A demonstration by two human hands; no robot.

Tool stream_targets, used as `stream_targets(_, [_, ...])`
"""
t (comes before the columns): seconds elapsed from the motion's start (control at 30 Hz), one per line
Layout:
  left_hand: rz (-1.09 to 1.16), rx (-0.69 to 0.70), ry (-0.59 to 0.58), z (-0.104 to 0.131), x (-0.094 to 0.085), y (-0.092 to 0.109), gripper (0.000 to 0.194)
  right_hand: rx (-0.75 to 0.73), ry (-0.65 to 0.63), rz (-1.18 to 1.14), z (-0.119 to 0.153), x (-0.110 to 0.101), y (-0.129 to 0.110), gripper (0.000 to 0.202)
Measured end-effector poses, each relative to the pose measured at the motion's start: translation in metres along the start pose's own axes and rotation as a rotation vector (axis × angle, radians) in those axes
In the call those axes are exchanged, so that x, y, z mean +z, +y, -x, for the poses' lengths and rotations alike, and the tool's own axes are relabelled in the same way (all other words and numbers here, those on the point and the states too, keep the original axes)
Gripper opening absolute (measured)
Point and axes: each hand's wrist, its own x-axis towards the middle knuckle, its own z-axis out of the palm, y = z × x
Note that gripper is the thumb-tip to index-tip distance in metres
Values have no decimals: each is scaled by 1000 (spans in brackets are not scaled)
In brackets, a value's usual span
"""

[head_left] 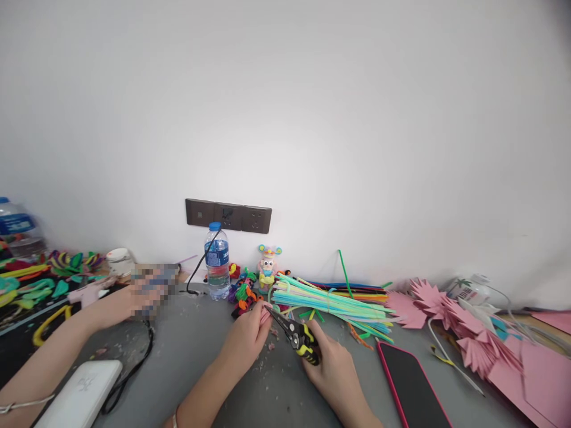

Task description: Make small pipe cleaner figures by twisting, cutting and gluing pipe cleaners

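Observation:
My left hand (247,336) is closed, pinching a small pink piece (266,309) whose kind I cannot make out. In my right hand (335,364) is a pair of pliers (292,333) with black and yellow handles and a long, narrow nose. The tips of the pliers reach the pink piece at my left fingertips; whether they grip it is too small to tell. Just behind, a bundle of pastel pipe cleaners (332,300) lies on the grey mat (241,395). Small scraps are scattered on the mat below my hands.
A water bottle (217,261) and a small cartoon figure (267,267) stand by the wall. At right lie a phone (414,383) and folded pink paper (482,345). Another person's arm (96,312) reaches in from the left, above a white power bank (82,395) with a black cable.

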Motion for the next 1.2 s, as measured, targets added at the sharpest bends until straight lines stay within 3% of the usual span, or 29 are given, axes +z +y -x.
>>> stream_targets(0.17, [-100, 0, 10, 1, -1, 1, 17, 104, 172, -167, -7, 3, 13, 41])
stream_targets(0.33, [-25, 19, 39, 0, 1, -1, 11, 203, 219, -358, -6, 12, 29, 43])
stream_targets(0.6, [171, -52, 41, -4, 0, -3, 22, 151, 101, -321, -3, 10, 21, 45])
stream_targets(0.8, [232, -73, 16, -3, -1, 1, 30, 119, 94, -288, -4, 12, 24, 45])
stream_targets(1.07, [258, -30, 82, -2, 0, 0, 29, 69, 52, -255, -4, 15, 26, 47])
stream_targets(1.2, [281, 37, 204, -2, -6, 7, 32, 67, 40, -236, -5, 12, 23, 47])
